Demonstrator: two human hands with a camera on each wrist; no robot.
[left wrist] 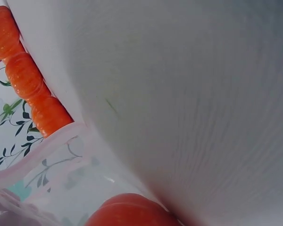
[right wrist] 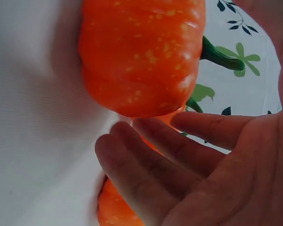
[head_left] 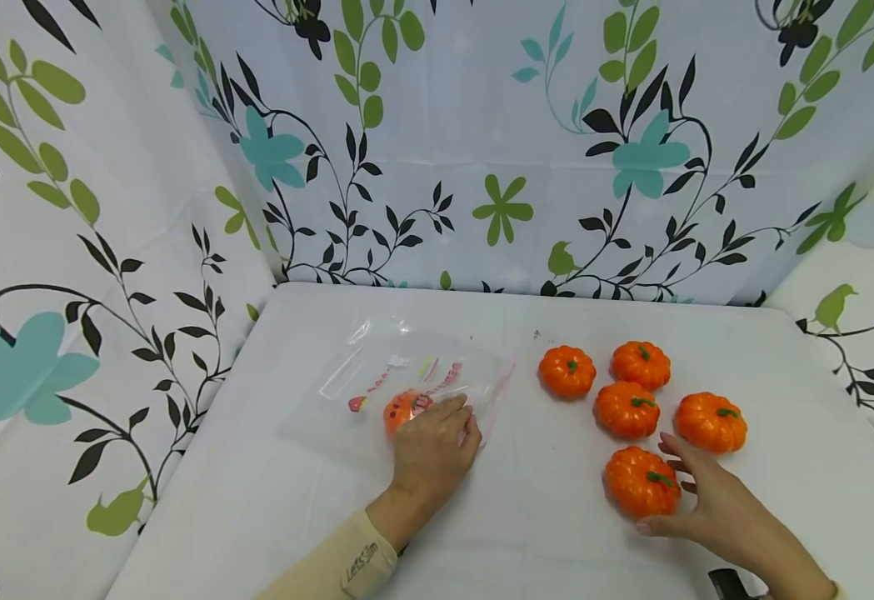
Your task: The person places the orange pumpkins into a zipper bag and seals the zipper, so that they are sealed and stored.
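Observation:
A clear plastic zip bag with printed lettering and a pink-edged mouth lies on the table, one orange toy pumpkin inside it. My left hand grips the bag near its mouth, its fingers bent over the plastic. In the left wrist view the pink rim stands raised above the table, and the bagged pumpkin shows below. My right hand is at the nearest loose pumpkin, thumb and fingers spread along its right side. The right wrist view shows straight fingers beside that pumpkin; whether they touch is unclear.
Several more orange pumpkins with green stems, such as this back-left one and this right one, stand on the white table right of the bag. A leaf-patterned curtain hangs behind and at the sides.

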